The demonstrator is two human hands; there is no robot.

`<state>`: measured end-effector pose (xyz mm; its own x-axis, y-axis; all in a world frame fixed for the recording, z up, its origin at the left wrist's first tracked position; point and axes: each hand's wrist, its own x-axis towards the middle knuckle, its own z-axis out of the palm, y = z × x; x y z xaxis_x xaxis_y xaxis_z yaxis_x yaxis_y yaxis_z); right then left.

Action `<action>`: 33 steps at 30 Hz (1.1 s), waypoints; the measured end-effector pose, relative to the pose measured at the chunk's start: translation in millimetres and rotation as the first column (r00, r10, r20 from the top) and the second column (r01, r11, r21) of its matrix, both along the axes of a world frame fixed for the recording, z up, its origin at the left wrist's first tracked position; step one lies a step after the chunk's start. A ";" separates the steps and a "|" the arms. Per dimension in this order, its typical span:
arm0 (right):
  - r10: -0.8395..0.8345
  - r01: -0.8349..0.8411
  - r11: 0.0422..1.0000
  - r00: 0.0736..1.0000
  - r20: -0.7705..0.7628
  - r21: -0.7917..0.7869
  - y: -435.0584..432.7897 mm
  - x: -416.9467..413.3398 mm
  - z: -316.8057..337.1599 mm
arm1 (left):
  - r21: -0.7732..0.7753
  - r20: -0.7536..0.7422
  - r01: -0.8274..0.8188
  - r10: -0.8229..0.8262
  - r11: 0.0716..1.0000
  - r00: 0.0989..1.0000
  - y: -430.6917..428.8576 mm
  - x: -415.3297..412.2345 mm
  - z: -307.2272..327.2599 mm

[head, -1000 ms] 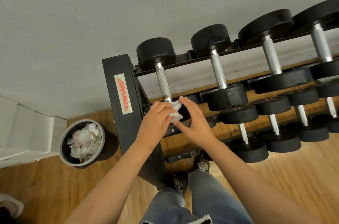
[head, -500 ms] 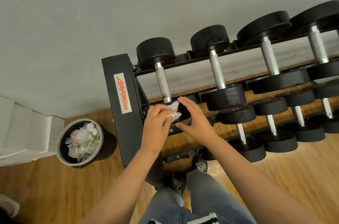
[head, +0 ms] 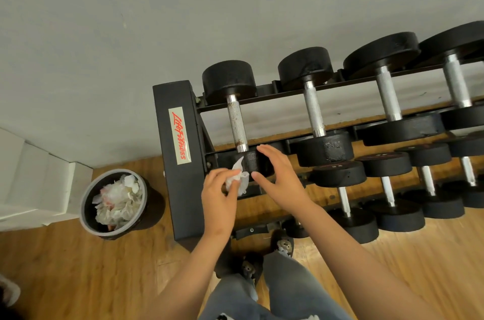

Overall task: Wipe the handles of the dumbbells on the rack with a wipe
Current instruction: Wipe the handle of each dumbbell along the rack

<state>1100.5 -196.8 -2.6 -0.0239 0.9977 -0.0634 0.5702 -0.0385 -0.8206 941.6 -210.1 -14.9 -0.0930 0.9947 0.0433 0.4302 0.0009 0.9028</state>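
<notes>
White wipe (head: 239, 180): right hand (head: 281, 180) released (left hand (head: 220, 200) pinches).

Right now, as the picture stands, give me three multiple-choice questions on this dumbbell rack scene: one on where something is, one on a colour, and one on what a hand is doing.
1. Where is the bin of crumpled paper?
A) on the floor, left of the rack
B) on the rack's top row
C) between the person's feet

2. What colour is the lettering on the rack's label?
A) blue
B) green
C) red

3. The wipe is:
A) pinched in the left hand
B) draped over a handle
C) dropped in front of the rack

Answers:
1 A: it stands on the wood floor beside the rack's left end.
2 C: the label carries red script on a pale ground.
3 A: the left hand's fingers pinch it, while the right hand is open and holds nothing.
</notes>
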 end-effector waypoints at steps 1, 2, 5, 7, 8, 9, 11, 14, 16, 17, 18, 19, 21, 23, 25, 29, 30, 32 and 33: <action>-0.018 0.017 1.000 1.000 0.025 0.015 1.6 -1.8 0.2 | -0.005 0.008 -0.005 0.006 1.000 1.000 -1.2 -0.7 -1.9; -0.039 0.038 0.999 0.998 0.058 0.032 3.6 -4.5 -0.3 | -0.007 0.007 -0.008 0.008 1.000 1.000 0.8 -1.4 -2.9; -0.109 0.096 0.992 0.980 0.169 0.082 9.5 -14.9 -4.1 | 0.004 0.003 -0.020 0.020 1.000 1.000 13.8 -3.0 -0.6; -0.150 0.126 0.984 0.968 0.203 0.123 10.9 -19.7 -8.1 | 0.014 0.004 -0.027 0.027 1.000 1.000 20.4 -2.7 1.3; -0.168 0.139 0.979 0.963 0.212 0.147 10.7 -21.0 -11.0 | 0.012 0.008 -0.037 0.037 0.999 0.999 20.9 -1.9 0.6; -0.184 0.149 0.974 0.959 0.217 0.169 10.2 -21.8 -14.0 | 0.004 0.022 -0.054 0.054 0.999 0.998 19.1 -0.1 -0.5; -0.209 0.166 0.966 0.953 0.221 0.201 9.0 -24.4 -18.9 | -0.020 0.072 -0.106 0.107 0.994 0.992 10.0 5.2 -3.7; -0.237 0.189 0.957 0.948 0.214 0.222 10.3 -28.1 -22.3 | -0.039 0.116 -0.149 0.152 0.988 0.982 -4.0 10.7 -7.8; -0.230 0.184 0.958 0.952 0.204 0.221 10.9 -27.7 -22.9 | -0.039 0.128 -0.135 0.139 0.990 0.982 -2.1 7.4 -8.1; -0.221 0.176 0.960 0.954 0.203 0.218 10.4 -26.7 -22.5 | -0.036 0.136 -0.129 0.133 0.991 0.982 2.8 4.6 -7.7; -0.211 0.166 0.962 0.955 0.206 0.216 10.0 -25.6 -22.0 | -0.034 0.144 -0.132 0.136 0.991 0.980 9.3 2.0 -7.0; -0.203 0.157 0.964 0.956 0.210 0.216 9.9 -24.5 -21.5 | -0.036 0.152 -0.142 0.146 0.989 0.977 16.1 0.0 -5.9; -0.198 0.155 0.966 0.958 0.207 0.209 9.6 -24.0 -20.5 | -0.044 0.170 -0.167 0.172 0.985 0.970 25.1 -0.7 -4.4; -0.207 0.168 0.966 0.958 0.198 0.198 10.2 -25.1 -19.8 | -0.049 0.180 -0.183 0.189 0.982 0.965 22.3 1.4 -5.3; -0.216 0.178 0.965 0.955 0.204 0.191 11.2 -25.9 -19.8 | -0.060 0.183 -0.188 0.196 0.980 0.963 11.9 3.4 -9.8; -0.173 0.125 0.973 0.953 0.251 0.196 13.0 -24.9 -19.7 | -0.086 0.197 -0.173 0.187 0.981 0.962 6.0 -0.3 -14.3; -0.153 0.111 0.977 0.959 0.240 0.181 15.7 -22.9 -17.7 | -0.095 0.196 -0.163 0.179 0.982 0.964 11.2 -2.8 -13.8; -0.141 0.109 0.982 0.966 0.217 0.151 25.1 -19.8 -11.0 | -0.112 0.195 -0.153 0.173 0.982 0.965 24.2 -7.8 -12.3; -0.150 0.117 0.981 0.964 0.219 0.158 31.6 -19.3 -8.1 | -0.117 0.195 -0.156 0.177 0.981 0.965 30.5 -9.6 -11.5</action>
